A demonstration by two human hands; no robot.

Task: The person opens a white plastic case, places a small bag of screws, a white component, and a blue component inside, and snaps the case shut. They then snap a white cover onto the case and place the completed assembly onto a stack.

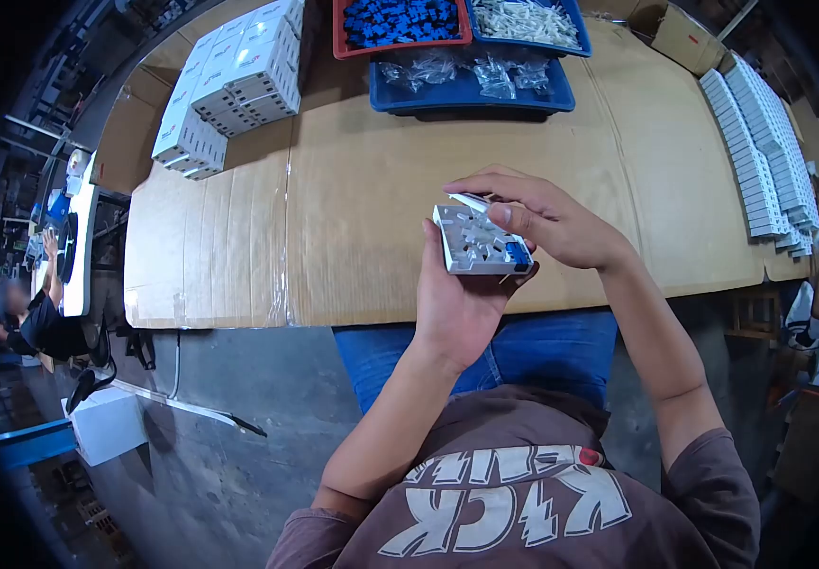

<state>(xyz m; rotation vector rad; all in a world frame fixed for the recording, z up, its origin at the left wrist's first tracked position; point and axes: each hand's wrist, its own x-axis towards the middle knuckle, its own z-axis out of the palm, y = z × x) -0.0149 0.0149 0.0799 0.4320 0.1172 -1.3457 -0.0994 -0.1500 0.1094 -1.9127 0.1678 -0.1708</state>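
Note:
My left hand (459, 311) cradles a small white plastic box (482, 268) from below, its fingers wrapped around the sides. Inside the box are clear and white small parts (476, 237) and a few blue pieces (518, 253) in the right corner. My right hand (556, 223) reaches over the box from the right and pinches a thin white cover (469, 201) between thumb and fingers. The cover is tilted above the far edge of the box, leaving most of the interior exposed.
Stacked white boxes (239, 71) stand at the back left of the cardboard-covered table (362, 209). Long rows of white units (755, 152) line the right side. At the back are a red tray (341, 38) of blue parts and blue trays (471, 106). Another person (45, 318) is at the far left.

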